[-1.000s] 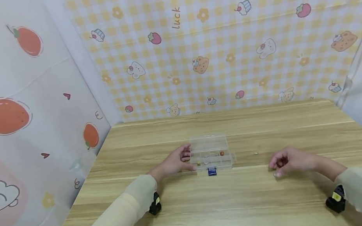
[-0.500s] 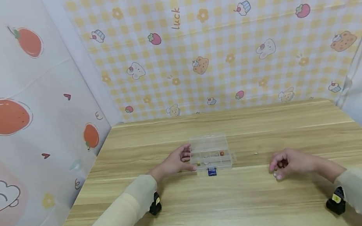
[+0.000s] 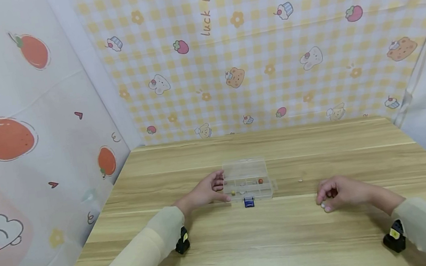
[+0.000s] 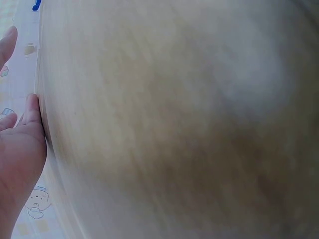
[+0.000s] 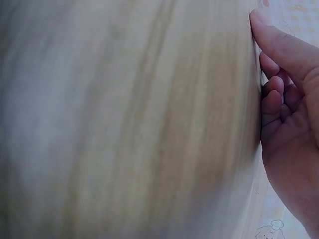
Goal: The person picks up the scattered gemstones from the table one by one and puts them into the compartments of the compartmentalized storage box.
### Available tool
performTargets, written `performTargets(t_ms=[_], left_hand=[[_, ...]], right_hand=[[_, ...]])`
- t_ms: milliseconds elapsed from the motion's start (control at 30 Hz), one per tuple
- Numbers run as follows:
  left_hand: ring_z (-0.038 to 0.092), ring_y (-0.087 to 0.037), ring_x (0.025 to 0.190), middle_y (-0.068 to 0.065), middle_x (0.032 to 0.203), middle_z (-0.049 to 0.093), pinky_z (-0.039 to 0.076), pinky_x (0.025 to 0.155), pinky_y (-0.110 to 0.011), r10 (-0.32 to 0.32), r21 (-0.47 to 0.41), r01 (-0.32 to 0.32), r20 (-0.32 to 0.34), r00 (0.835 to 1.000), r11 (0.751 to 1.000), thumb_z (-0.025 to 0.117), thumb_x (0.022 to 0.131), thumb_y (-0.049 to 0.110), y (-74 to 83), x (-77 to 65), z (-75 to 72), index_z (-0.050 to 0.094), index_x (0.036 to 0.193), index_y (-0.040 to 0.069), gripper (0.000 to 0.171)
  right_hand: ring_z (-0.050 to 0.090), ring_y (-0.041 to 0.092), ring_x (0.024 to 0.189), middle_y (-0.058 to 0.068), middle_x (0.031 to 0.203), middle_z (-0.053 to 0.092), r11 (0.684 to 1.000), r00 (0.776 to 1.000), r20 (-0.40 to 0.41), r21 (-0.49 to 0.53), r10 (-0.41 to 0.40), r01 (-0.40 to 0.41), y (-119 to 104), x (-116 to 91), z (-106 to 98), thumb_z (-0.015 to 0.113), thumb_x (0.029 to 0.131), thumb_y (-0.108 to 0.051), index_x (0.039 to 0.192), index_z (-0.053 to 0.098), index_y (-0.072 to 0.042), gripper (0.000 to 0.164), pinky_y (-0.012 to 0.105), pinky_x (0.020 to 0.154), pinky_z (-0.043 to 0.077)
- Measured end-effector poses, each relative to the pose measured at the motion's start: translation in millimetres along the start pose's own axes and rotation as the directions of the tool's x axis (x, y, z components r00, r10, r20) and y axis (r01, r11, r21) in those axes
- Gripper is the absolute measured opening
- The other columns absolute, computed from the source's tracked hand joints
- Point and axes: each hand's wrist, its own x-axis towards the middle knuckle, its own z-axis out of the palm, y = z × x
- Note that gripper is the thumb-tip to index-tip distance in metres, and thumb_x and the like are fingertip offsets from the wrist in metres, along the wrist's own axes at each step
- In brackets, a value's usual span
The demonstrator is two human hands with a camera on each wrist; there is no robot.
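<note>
A clear plastic compartment box (image 3: 265,193) lies on the table with its lid (image 3: 245,169) raised at the back. At its front hangs a blue latch (image 3: 249,202). Inside are an orange bead (image 3: 260,181), a yellow bead (image 3: 233,193) and small pale pieces (image 3: 242,192). My left hand (image 3: 204,191) rests at the box's left side, thumb by the front corner and fingers loosely bent along the edge. My right hand (image 3: 341,191), low over the table at right, pinches a small white bead (image 3: 323,205) between thumb and forefinger; the other fingers are curled in.
One small white piece (image 3: 300,180) lies on the wooden table (image 3: 264,245) between the box and my right hand. A checked cloth (image 3: 257,93) hangs behind the table, with printed white sheets at left and right.
The white bead shows more plainly at my right fingertips as they shift slightly. My left hand and the box stay in place.
</note>
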Motion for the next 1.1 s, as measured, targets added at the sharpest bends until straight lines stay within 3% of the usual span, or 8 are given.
performTargets(t_ms=[467,733,1100], left_hand=[[0.038,-0.033,0.134,-0.018,0.15,0.034,0.035,0.111,-0.04,0.003,-0.023,-0.003,0.0,1.0,1.0,0.08,0.08,0.003,-1.1,-0.2,0.8,0.017,0.154,0.002,0.097],[0.039,-0.032,0.133,-0.017,0.15,0.035,0.035,0.11,-0.039,0.0,-0.018,0.0,-0.001,1.0,1.0,0.08,0.079,0.004,-1.0,0.7,0.6,0.018,0.154,0.002,0.097],[0.039,-0.033,0.133,-0.017,0.149,0.035,0.036,0.11,-0.039,0.003,-0.014,-0.003,-0.001,1.0,1.0,0.08,0.079,0.004,0.0,-0.4,0.4,0.018,0.154,0.002,0.098]], right_hand=[[0.05,0.007,0.074,0.004,0.089,0.062,1.0,1.0,-0.012,0.019,-0.007,0.007,-1,0,1,0.075,0.083,-0.011,0.095,0.074,-0.011,0.013,0.024,0.062,0.048],[0.054,0.011,0.077,0.009,0.09,0.064,0.995,0.999,-0.028,0.099,0.034,-0.031,-6,0,0,0.074,0.083,-0.006,0.097,0.072,-0.004,0.014,0.024,0.064,0.05],[0.057,0.009,0.077,0.004,0.089,0.066,0.994,0.995,-0.075,0.095,0.066,-0.058,-10,2,-3,0.073,0.084,-0.005,0.097,0.071,-0.003,0.013,0.023,0.064,0.051]])
